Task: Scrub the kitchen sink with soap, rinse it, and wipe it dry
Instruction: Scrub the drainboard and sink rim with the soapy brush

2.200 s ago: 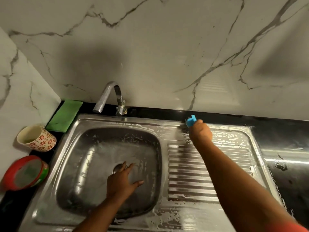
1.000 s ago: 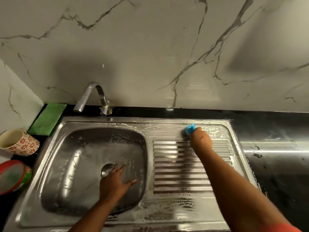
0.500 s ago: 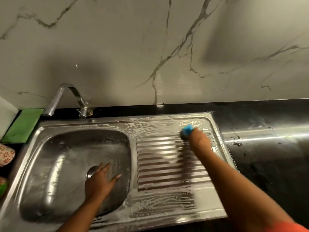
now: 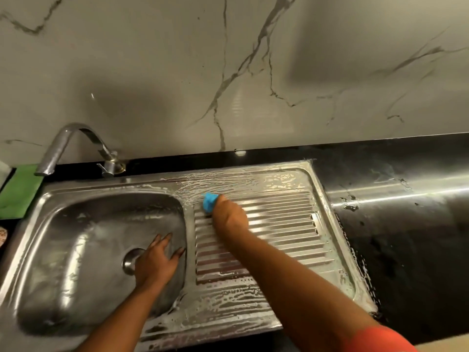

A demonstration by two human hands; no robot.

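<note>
A steel sink (image 4: pixel 83 250) with a ribbed drainboard (image 4: pixel 286 224) fills the lower view, streaked with soapy foam. My right hand (image 4: pixel 229 215) is closed around a blue sponge (image 4: pixel 210 201) and presses it on the drainboard's far left corner, next to the basin. My left hand (image 4: pixel 157 260) lies flat with fingers spread on the basin floor, partly covering the round drain (image 4: pixel 129 260). The curved tap (image 4: pixel 76 146) stands behind the basin with no water running.
A green cloth (image 4: pixel 19 191) lies on the black counter at the far left. Wet black countertop (image 4: pixel 406 237) stretches to the right of the drainboard. A marble wall rises directly behind the sink. A patterned cup's edge (image 4: pixel 3 235) shows at the left border.
My right hand has slid the blue sponge leftward along the top of the drainboard towards the basin. My left hand stays on the basin floor. The view has shifted right.
</note>
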